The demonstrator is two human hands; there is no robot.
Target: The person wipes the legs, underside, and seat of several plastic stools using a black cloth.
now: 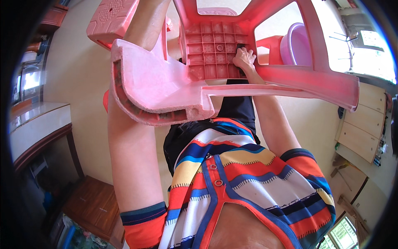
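A pink plastic stool is tipped up before me, its ribbed underside and the hollow end of one leg towards me. My right hand rests with bent fingers at the right side of the ribs, against a dark thing that it partly hides. Whether the fingers grip anything is unclear. The left forearm passes behind the near leg and runs up to the top edge; my left hand is out of view, and the upper side of the stool's frame lies nearest to where the arm leaves the picture.
Another pink stool is at the upper left. A purple basin sits by a red stool beyond the frame. A white-topped table and a brown wooden cabinet stand left; pale cabinets are at the right.
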